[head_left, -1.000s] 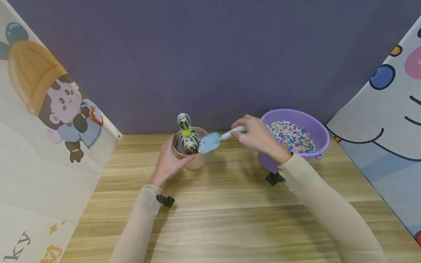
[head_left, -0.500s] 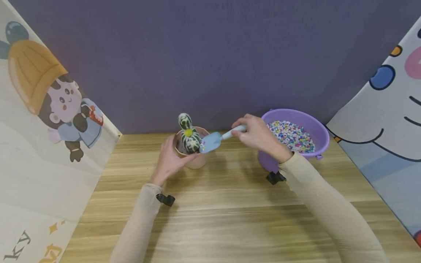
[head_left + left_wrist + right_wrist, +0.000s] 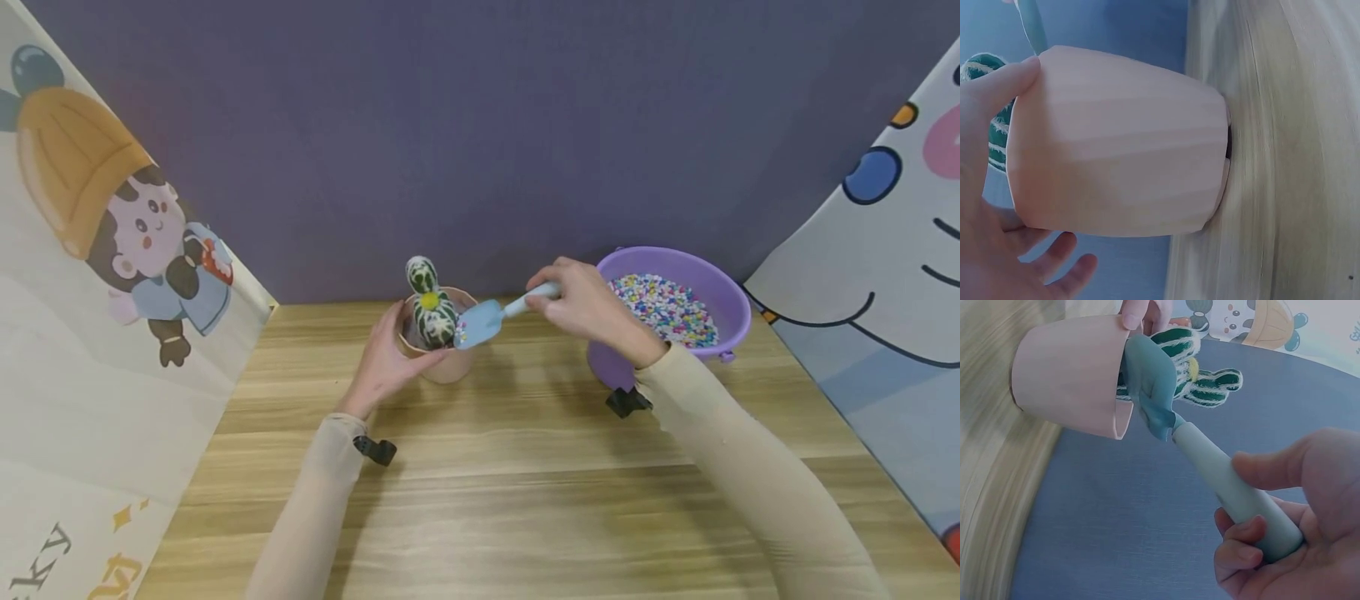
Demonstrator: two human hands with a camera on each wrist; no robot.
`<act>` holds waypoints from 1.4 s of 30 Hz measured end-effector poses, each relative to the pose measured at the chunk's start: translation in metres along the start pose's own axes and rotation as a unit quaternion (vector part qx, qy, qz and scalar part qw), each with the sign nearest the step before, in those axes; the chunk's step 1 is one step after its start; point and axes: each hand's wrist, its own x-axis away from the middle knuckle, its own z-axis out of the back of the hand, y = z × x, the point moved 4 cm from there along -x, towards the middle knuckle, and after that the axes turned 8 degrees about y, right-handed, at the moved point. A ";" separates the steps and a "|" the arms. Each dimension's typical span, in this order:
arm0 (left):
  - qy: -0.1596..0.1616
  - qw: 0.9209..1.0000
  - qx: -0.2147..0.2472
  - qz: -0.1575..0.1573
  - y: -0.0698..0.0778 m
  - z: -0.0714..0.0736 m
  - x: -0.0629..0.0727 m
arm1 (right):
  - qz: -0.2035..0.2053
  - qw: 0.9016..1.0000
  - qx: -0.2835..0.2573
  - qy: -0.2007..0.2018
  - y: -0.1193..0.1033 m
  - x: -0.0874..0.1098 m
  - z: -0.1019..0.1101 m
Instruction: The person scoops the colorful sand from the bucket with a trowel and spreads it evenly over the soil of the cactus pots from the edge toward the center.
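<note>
Your left hand (image 3: 386,364) clasps the rim of a pinkish pot (image 3: 444,369), thumb and fingers on different sides; a striped cactus (image 3: 435,325) rises from it, just past your thumb. Your right hand (image 3: 583,305) is wrapped round the handle of a light blue shovel (image 3: 489,320). Its blade, carrying some beads, reaches the pot's rim by the cactus, though whether those two touch is hard to tell. Right of that grip, a purple bucket (image 3: 727,312) holds colourful beads. Below both hands is a wood-grain table (image 3: 510,517); beyond them, a dark bluish wall (image 3: 480,142).
</note>
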 end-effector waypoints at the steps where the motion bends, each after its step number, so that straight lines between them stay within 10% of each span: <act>1: 0.004 1.000 0.003 -0.003 0.001 0.000 0.000 | 0.001 1.000 0.000 0.001 0.000 0.000 0.000; 18: 0.079 0.996 -0.040 0.002 0.013 -0.015 0.005 | -0.009 1.000 0.015 0.003 0.004 0.000 0.007; 31: -0.019 0.999 0.010 -0.031 -0.002 -0.008 -0.008 | -0.003 1.000 0.009 0.005 0.004 0.000 0.008; 42: 0.011 0.999 0.018 -0.043 0.000 -0.009 -0.007 | -0.006 1.000 0.010 0.003 0.001 0.000 0.007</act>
